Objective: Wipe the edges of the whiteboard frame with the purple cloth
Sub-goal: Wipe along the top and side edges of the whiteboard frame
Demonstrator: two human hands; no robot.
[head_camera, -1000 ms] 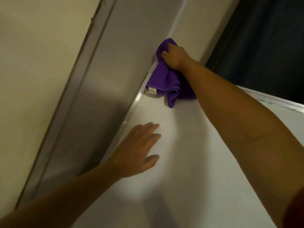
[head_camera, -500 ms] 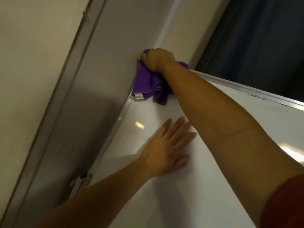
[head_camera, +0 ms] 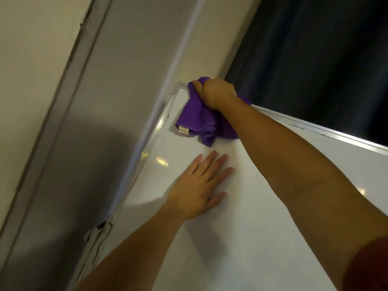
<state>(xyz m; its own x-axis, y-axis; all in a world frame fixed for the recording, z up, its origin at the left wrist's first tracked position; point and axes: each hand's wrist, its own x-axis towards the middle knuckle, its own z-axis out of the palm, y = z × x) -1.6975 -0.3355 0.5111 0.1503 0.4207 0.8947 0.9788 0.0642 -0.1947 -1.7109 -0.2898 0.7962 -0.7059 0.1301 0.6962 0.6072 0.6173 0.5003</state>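
The whiteboard (head_camera: 262,206) fills the lower right, tilted in view, with a silver metal frame (head_camera: 323,131) along its top and left edges. My right hand (head_camera: 216,93) grips the bunched purple cloth (head_camera: 197,120) and presses it onto the frame just right of the board's top-left corner. The cloth's loose folds and a white tag hang down over the white surface. My left hand (head_camera: 201,185) lies flat on the board below the cloth, fingers spread, holding nothing.
A beige wall with a grey vertical trim strip (head_camera: 69,91) runs beside the board's left edge. A dark curtain (head_camera: 325,59) hangs behind the top edge. A bracket (head_camera: 98,232) sits low on the left frame.
My right hand with the cloth has shifted from the left frame edge around the corner onto the top edge. My left hand stayed flat on the board, now further in from the left frame.
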